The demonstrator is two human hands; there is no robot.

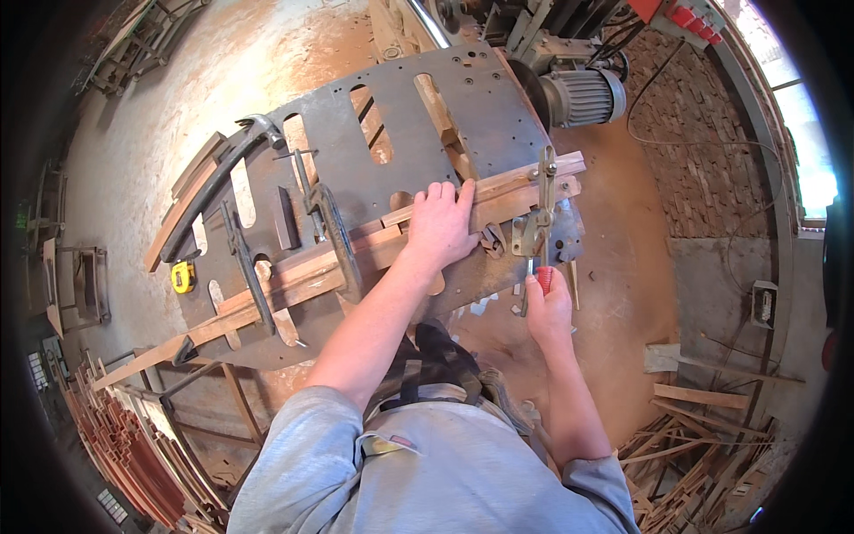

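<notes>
Nearest us: grey sweatshirt [445, 472]. Our left hand [438, 227] lies flat, fingers spread, on the long wooden strips [391, 242] across the slotted steel jig plate [427, 133]. Our right hand [549, 307] is closed round the toggle clamp's red handle [543, 279], at the strips' right end. Yellow tape measure [183, 276] at the plate's left edge.

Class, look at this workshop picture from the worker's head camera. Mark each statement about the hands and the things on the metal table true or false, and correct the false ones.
1. The left hand presses flat on the wooden strip. True.
2. The right hand holds a yellow tape measure. False: it grips the red clamp handle; the tape measure lies on the metal table.
3. The electric motor sits beyond the table. True.
4. Both hands are gloved. False: bare.
</notes>
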